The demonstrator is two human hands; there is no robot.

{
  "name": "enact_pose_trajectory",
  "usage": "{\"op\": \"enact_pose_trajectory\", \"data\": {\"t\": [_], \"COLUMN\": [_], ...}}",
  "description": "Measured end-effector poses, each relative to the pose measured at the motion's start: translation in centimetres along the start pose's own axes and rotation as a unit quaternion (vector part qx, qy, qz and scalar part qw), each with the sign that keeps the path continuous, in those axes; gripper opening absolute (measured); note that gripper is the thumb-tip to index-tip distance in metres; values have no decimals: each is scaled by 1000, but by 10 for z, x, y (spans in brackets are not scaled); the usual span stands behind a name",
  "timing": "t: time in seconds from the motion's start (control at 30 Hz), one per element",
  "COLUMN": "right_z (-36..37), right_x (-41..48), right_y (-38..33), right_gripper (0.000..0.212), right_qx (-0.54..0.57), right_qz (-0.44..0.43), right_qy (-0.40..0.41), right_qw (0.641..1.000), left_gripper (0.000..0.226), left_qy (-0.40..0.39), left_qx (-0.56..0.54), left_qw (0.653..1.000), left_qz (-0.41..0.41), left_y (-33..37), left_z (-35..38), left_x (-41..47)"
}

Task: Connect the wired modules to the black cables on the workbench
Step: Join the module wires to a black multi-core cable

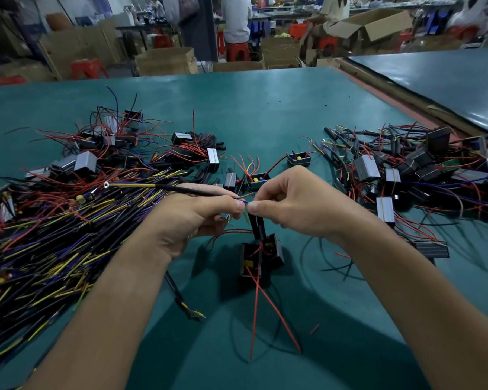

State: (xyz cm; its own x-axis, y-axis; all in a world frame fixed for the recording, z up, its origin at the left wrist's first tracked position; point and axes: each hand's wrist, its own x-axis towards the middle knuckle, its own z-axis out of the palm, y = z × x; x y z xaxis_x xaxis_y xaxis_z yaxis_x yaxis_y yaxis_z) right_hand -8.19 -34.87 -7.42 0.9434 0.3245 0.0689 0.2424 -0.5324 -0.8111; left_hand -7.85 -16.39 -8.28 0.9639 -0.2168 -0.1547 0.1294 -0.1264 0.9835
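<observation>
The head camera looks down at a green workbench (265, 108). The two hands meet in the middle. The left hand (197, 218) pinches a black cable (181, 188) near its end, with thumb and finger closed tight on it. The cable runs away toward 9 o'clock and ends in a small metal ring. The right hand (290, 204) is curled, and its thumb and finger pinch the thin wire tips (245, 200) right where the two hands touch. Just below the hands, at 6 o'clock, are two small black modules (251, 257), side by side. A black tube (257, 226) goes up from them to the fingers. I cannot tell if they hang in the air or sit on the bench. Long red wires (265, 299) trail down from them toward 6 o'clock. At 9 o'clock from the hands lies a big heap of black cables (54, 235) with yellow and blue ends. At 10 o'clock sits a messy pile of modules (110, 139) with red wires. At 3 o'clock is another pile (406, 170) of modules joined to cables. At 12 o'clock, just past the hands, are two open modules (258, 180), near each other. Far back at 12 o'clock are cardboard boxes (164, 61), red stools (237, 50) and people sitting at tables.
</observation>
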Motion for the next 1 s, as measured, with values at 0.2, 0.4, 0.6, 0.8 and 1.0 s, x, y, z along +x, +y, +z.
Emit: {"op": "enact_pose_trajectory", "data": {"t": [0.2,0.4,0.6,0.8,1.0], "right_z": [-1,1,4,-3,-5], "right_x": [2,3,6,2,-1], "right_y": [4,6,7,5,3], "right_gripper": [23,24,30,32,36], "right_qx": [19,36,28,12,-2], "right_qz": [0,11,30,11,13], "right_qy": [-13,-5,-26,-63,-78], "right_qw": [1000,999,999,998,997], "left_gripper": [16,14,8,30,26], "left_qy": [7,26,-5,-18,-46], "left_qx": [21,21,32,-2,1], "left_qw": [999,999,999,999,998], "left_qz": [35,32,36,34,34], "left_y": [0,1,3,1,0], "left_z": [3,4,2,3,4], "left_x": [-3,-2,-3,-3,-2]}}
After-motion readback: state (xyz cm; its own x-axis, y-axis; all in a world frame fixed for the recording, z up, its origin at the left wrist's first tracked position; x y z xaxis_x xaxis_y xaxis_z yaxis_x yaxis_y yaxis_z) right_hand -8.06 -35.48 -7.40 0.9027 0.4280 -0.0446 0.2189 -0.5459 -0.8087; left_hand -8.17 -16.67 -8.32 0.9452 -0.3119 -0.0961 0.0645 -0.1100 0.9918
